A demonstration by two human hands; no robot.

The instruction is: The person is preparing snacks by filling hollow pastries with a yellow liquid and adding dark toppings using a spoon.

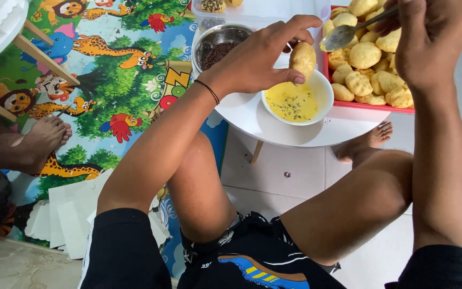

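Your left hand [258, 59] pinching dough ball [302, 58] over white bowl [324, 88] at counter [247, 115] front edge; right hand [429, 37] clasping spoon [343, 35]. Keep ball above yellow batter [291, 101], spoon level, grip light.

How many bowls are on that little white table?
2. A white bowl of yellow liquid sits under the left hand; a metal bowl of dark bits lies behind it. Others may be hidden.

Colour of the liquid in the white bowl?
Yellow with dark specks, in the white bowl; head view.
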